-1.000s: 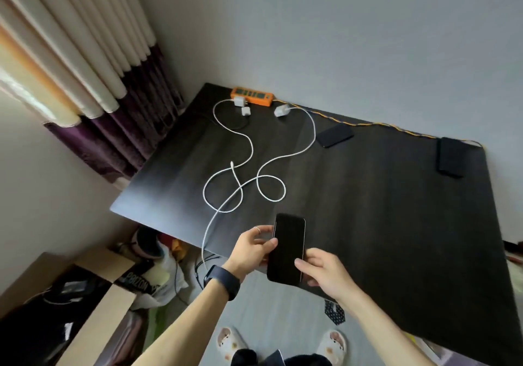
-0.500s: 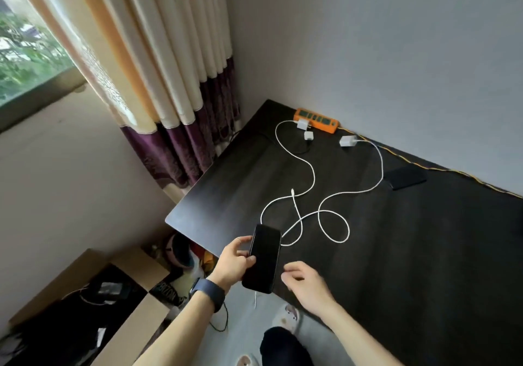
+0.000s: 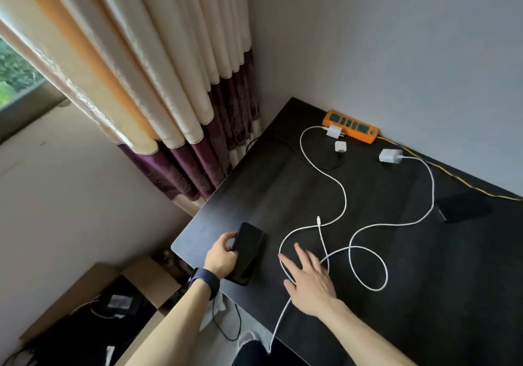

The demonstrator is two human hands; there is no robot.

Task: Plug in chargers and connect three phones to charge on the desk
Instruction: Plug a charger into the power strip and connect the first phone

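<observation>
My left hand (image 3: 222,255) grips a black phone (image 3: 246,252) by its left edge at the near left corner of the dark desk (image 3: 424,295). My right hand (image 3: 310,279) hovers flat, fingers spread, over a loop of white charging cable (image 3: 365,266). A free cable connector (image 3: 318,220) lies just beyond the fingers. At the back, three white chargers lie by an orange power strip (image 3: 351,125): one (image 3: 334,131) right against it, a small one (image 3: 340,146) loose and one (image 3: 390,156) to the right. A second black phone (image 3: 464,205) lies at the right.
A striped cream and purple curtain (image 3: 169,82) hangs left of the desk. An open cardboard box (image 3: 113,300) with dark items stands on the floor below the desk's left edge. A yellow cord (image 3: 458,180) runs along the wall from the power strip.
The view has swung left. My left hand has carried the phone leftward and down to the desk corner. My right hand has let go of the phone and reached forward over the white cable.
</observation>
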